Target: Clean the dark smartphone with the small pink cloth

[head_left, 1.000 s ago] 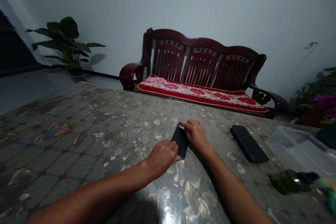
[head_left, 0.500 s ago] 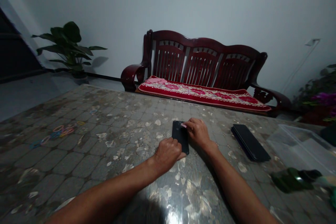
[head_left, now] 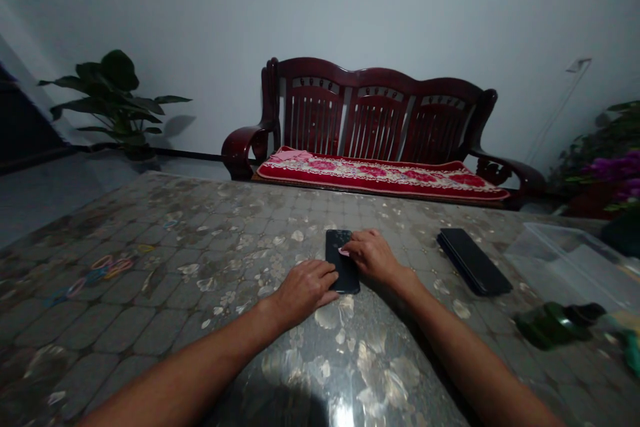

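A black phone [head_left: 340, 247] lies flat on the patterned table [head_left: 200, 267], screen up, near the middle. My left hand [head_left: 303, 288] rests at its near left edge with fingers curled against it. My right hand [head_left: 373, 255] lies over its right side, fingers bent, a pink fingertip pressed on the glass. Both hands hold the phone down on the table.
A second black phone [head_left: 473, 269] lies to the right. A clear plastic box [head_left: 570, 263] and a dark green bottle [head_left: 553, 324] sit at the right edge. Coloured rubber bands [head_left: 107, 265] lie at the left. A red wooden bench [head_left: 370, 140] stands behind the table.
The phone has turned from a slant to lie straight, pointing away from me. Both hands stayed on it. The view shifted a little.
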Motion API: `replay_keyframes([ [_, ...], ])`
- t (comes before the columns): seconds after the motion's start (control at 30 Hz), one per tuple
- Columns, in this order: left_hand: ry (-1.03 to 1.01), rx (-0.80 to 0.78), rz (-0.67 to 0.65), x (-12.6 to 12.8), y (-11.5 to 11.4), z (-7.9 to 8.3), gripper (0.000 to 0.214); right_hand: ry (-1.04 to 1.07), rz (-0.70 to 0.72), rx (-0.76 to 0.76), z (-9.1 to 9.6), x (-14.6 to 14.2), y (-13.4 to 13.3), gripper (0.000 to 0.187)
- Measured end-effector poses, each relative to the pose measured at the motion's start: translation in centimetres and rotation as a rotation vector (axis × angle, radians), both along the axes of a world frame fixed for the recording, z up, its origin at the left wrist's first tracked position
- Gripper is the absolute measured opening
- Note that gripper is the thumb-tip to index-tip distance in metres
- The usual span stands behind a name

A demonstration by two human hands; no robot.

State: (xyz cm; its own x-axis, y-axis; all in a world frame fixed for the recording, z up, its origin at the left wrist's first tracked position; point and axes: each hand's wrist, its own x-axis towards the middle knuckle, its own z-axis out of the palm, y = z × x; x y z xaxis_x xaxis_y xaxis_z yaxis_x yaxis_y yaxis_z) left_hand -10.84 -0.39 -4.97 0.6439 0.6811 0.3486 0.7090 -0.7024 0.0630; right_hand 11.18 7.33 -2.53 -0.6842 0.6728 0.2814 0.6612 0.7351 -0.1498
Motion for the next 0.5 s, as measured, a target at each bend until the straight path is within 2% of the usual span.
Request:
replay_keyframes([
  [0.07,-0.013,-0.005,-0.015,-0.2,0.3,-0.1,0.033,0.001,0.007,0.000,0.2,0.1,0.2,0.022],
  [0.27,-0.036,0.003,-0.047,-0.4,0.7,-0.4,0.031,0.098,-0.224,0.059,-0.5,-0.8,2.0,0.023],
  [0.5,-0.042,-0.004,-0.064,-0.4,0.8,-0.3,0.029,0.087,-0.207,0.040,-1.4,-0.8,1.8,0.022],
])
